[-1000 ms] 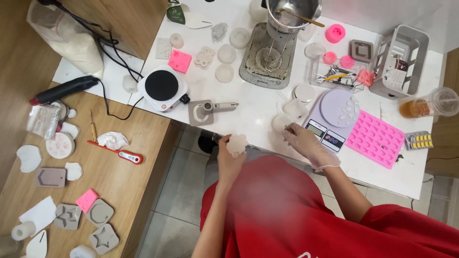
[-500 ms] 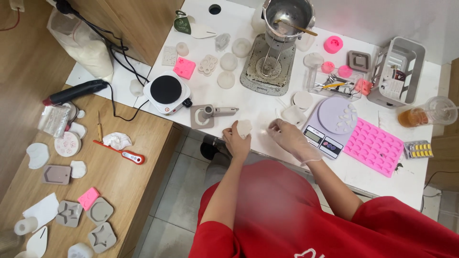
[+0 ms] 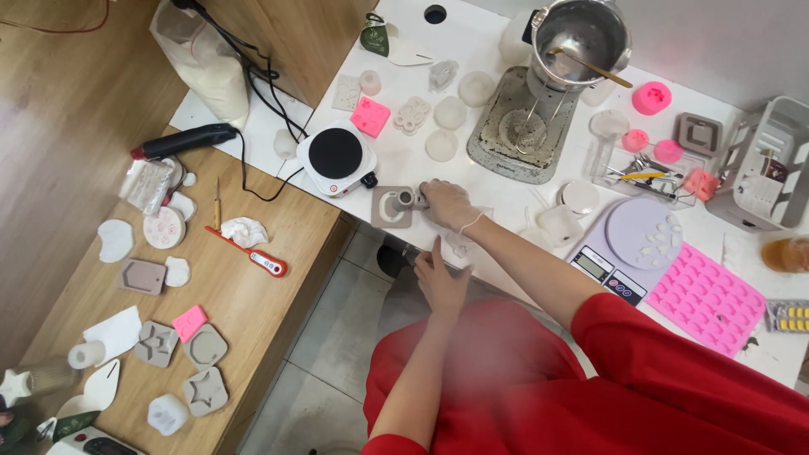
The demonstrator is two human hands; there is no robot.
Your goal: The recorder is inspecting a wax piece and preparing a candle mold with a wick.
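Lying on the wooden bench [image 3: 278, 227] at far left are grey moulds and a red thermometer [image 3: 253, 255]. Next comes the small hotplate [image 3: 335, 156] on the white table [image 3: 506, 202], and just beside it the square grey mould [image 3: 391, 207] near the table's edge. The person's left hand [image 3: 440, 282] rests flat and open at that edge, holding nothing. Their gloved right hand [image 3: 448, 202] closes its fingers on a small piece at the mould's right side. The mould looks rubbery, light and bendy; its thick outer rim seems the safest hold.
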